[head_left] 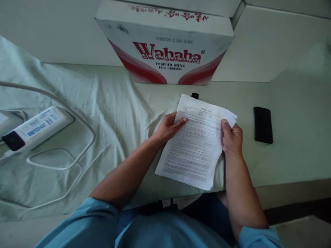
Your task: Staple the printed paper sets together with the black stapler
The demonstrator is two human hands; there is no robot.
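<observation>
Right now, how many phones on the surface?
1. The black phone lies flat on the pale cloth, to the right of the right hand holding the papers. Others may be hidden behind the box.

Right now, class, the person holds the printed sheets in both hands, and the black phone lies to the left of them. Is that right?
Not quite. In the head view the phone lies to the right of the sheets, past the right hand. The left hand grips the other edge.
</observation>
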